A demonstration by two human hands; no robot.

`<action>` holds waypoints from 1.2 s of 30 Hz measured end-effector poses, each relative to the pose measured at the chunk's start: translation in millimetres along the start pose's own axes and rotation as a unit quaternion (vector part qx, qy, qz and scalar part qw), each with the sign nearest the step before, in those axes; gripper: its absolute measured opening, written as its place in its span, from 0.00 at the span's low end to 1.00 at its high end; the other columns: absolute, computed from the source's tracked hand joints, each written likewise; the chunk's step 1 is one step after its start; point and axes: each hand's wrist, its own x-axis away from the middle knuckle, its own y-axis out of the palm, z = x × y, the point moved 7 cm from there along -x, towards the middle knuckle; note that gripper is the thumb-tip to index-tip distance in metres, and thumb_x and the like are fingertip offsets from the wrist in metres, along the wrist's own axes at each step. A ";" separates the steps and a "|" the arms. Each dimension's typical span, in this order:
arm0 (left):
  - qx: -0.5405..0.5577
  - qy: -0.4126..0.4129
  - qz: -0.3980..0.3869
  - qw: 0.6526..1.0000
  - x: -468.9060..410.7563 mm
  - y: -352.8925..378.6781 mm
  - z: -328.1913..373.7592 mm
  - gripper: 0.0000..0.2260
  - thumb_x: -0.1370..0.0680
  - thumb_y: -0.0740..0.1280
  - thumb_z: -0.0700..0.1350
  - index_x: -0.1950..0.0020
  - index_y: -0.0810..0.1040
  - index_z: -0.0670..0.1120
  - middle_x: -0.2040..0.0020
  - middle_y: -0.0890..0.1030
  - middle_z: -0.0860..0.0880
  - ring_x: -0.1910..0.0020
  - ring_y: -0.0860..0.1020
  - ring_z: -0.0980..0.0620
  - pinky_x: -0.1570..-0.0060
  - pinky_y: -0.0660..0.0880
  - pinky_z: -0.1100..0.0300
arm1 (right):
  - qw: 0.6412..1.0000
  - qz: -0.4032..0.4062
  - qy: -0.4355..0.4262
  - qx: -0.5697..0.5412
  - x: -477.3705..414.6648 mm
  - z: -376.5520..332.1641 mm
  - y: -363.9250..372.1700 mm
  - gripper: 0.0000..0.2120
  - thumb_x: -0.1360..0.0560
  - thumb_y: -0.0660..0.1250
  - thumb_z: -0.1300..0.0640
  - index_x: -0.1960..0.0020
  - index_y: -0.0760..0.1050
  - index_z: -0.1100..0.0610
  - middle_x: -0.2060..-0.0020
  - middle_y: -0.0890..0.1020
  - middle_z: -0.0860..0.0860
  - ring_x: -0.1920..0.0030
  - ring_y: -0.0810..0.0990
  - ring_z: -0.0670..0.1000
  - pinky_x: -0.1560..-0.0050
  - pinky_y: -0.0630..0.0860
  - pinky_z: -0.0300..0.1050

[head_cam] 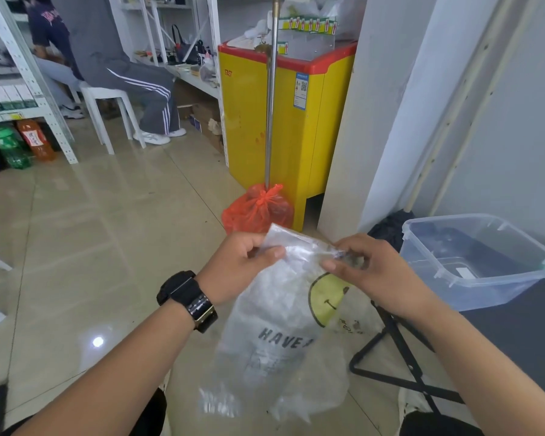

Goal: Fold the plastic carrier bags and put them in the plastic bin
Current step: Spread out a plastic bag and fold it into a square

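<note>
A clear plastic carrier bag (pixel 280 328) with a yellow smiley face and black "HAVE" lettering hangs in front of me above the floor. My left hand (pixel 239 262), with a black watch on its wrist, pinches the bag's top edge on the left. My right hand (pixel 368 265) pinches the same top edge on the right. The bag's lower part is crumpled and blurred. A clear plastic bin (pixel 485 287) stands open on a dark surface to my right, about level with my right hand.
A knotted red bag (pixel 258 209) lies on the tiled floor by a yellow and red chest freezer (pixel 283 121). A black folding stand (pixel 400 350) holds up the dark surface. Two people sit at the far left by white shelves (pixel 29 73). A white wall corner (pixel 375 121) stands right.
</note>
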 end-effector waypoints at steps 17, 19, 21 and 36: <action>0.029 0.054 0.078 0.995 -3.1 -20.5 5.9 0.23 0.27 0.71 0.54 0.60 0.79 0.32 0.67 0.69 0.43 0.66 0.66 0.50 0.63 0.67 0.65 | 0.994 -0.087 -0.061 0.005 1.3 7.2 -1.3 0.03 0.25 0.73 0.55 0.57 0.84 0.53 0.62 0.84 0.44 0.61 0.79 0.42 0.61 0.70 0.30; 0.015 0.056 0.084 0.995 -2.6 -20.5 9.9 0.09 0.26 0.72 0.49 0.63 0.85 0.48 0.68 0.69 0.45 0.67 0.66 0.52 0.64 0.66 0.70 | 0.994 -0.094 -0.051 0.029 -0.3 13.6 -2.5 0.04 0.26 0.73 0.51 0.58 0.83 0.50 0.61 0.84 0.44 0.59 0.80 0.42 0.58 0.72 0.33; 0.004 0.067 0.074 0.995 -1.8 -14.2 12.6 0.07 0.26 0.71 0.49 0.63 0.85 0.51 0.67 0.71 0.40 0.66 0.68 0.52 0.63 0.67 0.68 | 0.993 -0.094 -0.035 0.059 -1.4 18.6 -1.3 0.08 0.26 0.73 0.45 0.60 0.83 0.49 0.61 0.84 0.45 0.57 0.81 0.43 0.54 0.76 0.41; 0.016 0.093 0.148 0.984 -2.9 -16.0 19.0 0.12 0.26 0.72 0.45 0.66 0.80 0.41 0.71 0.68 0.57 0.68 0.65 0.57 0.65 0.65 0.65 | 0.997 -0.047 -0.053 -0.017 -2.1 7.4 -8.6 0.04 0.27 0.74 0.52 0.59 0.84 0.50 0.61 0.85 0.47 0.57 0.82 0.48 0.50 0.79 0.52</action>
